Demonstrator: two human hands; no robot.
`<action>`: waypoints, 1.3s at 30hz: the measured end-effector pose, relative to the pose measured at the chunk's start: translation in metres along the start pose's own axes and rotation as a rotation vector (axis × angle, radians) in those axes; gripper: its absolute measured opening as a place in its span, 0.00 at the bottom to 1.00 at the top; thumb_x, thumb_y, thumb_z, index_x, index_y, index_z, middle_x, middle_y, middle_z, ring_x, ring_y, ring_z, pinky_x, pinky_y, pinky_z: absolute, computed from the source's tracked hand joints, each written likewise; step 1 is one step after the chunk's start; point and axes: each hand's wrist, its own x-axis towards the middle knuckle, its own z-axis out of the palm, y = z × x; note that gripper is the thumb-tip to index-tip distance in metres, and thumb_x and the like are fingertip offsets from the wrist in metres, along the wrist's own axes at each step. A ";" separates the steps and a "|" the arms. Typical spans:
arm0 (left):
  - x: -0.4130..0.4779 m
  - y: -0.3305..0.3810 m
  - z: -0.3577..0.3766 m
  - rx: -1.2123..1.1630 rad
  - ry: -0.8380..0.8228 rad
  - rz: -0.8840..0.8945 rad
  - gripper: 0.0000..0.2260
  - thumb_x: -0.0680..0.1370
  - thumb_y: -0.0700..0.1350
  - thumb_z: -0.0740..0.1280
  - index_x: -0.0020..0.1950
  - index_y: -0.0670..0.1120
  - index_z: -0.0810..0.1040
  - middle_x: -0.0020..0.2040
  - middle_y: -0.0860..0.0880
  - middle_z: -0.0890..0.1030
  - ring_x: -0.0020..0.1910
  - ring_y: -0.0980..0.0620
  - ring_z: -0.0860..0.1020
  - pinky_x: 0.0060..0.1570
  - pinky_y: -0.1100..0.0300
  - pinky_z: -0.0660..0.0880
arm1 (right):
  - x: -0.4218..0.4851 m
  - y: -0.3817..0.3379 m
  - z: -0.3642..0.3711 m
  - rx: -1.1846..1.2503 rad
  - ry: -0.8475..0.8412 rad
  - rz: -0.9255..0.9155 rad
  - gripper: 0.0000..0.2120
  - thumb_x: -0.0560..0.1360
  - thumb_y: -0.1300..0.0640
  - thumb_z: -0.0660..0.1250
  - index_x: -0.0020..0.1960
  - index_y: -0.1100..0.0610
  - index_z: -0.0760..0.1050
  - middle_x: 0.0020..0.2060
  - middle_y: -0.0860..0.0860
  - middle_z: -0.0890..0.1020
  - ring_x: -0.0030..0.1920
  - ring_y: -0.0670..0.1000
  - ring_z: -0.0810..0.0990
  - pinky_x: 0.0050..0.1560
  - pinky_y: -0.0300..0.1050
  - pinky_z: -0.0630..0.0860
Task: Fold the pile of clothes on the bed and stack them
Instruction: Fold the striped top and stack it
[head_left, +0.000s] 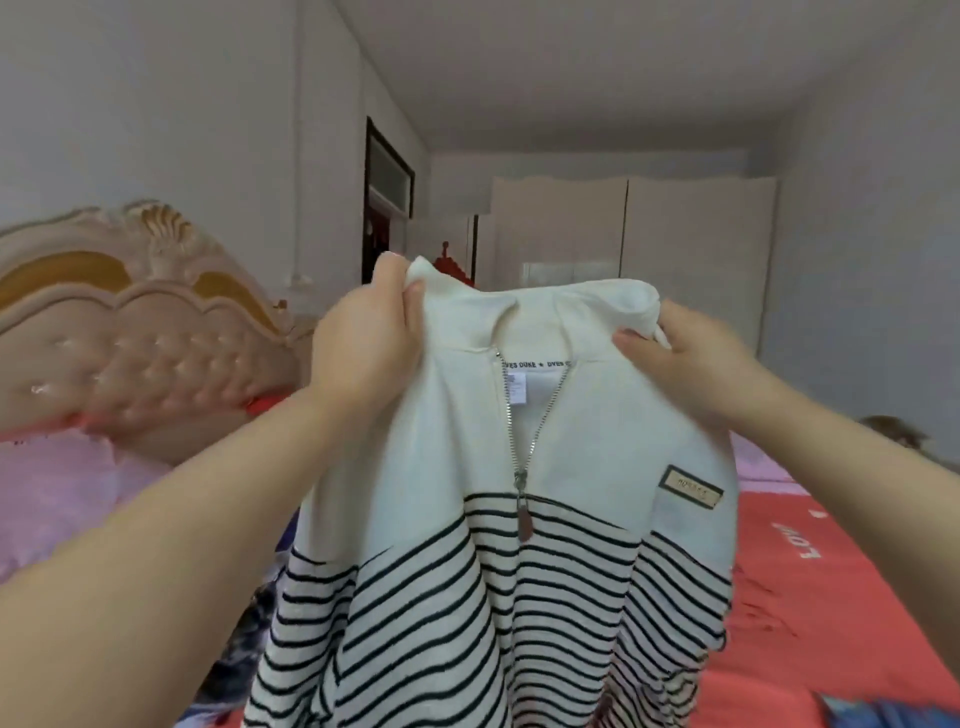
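Note:
A cream half-zip sweater with black stripes on its lower half hangs in the air in front of me, front side facing me, zip partly undone. My left hand grips its left shoulder by the collar. My right hand pinches the right shoulder at the same height. The sweater's lower part drapes down over the bed and hides what lies under it. Dark patterned cloth shows at the lower left behind my left forearm.
The bed has a red sheet with white letters. A pink pillow lies at the left under an ornate padded headboard. A bit of blue fabric lies at the lower right corner. A cream wardrobe stands at the back.

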 end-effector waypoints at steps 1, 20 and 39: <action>0.010 0.011 -0.002 -0.006 -0.007 0.031 0.10 0.81 0.46 0.53 0.55 0.41 0.67 0.36 0.47 0.70 0.36 0.46 0.66 0.34 0.55 0.59 | -0.002 -0.001 -0.014 0.022 0.016 -0.006 0.05 0.78 0.54 0.61 0.53 0.47 0.72 0.43 0.43 0.75 0.44 0.46 0.71 0.36 0.36 0.61; 0.034 0.052 0.029 -0.087 0.069 0.205 0.12 0.81 0.47 0.54 0.61 0.44 0.69 0.36 0.48 0.72 0.41 0.41 0.74 0.36 0.55 0.61 | -0.010 0.032 -0.063 -0.227 0.262 -0.019 0.10 0.76 0.47 0.61 0.53 0.49 0.76 0.33 0.44 0.77 0.41 0.52 0.75 0.41 0.45 0.67; -0.201 -0.091 0.406 -0.029 -1.103 -0.304 0.29 0.79 0.48 0.62 0.76 0.44 0.53 0.72 0.41 0.63 0.70 0.43 0.64 0.67 0.53 0.64 | -0.106 0.331 0.246 -0.124 -0.578 0.662 0.22 0.80 0.54 0.57 0.72 0.59 0.61 0.65 0.57 0.72 0.66 0.56 0.70 0.59 0.40 0.64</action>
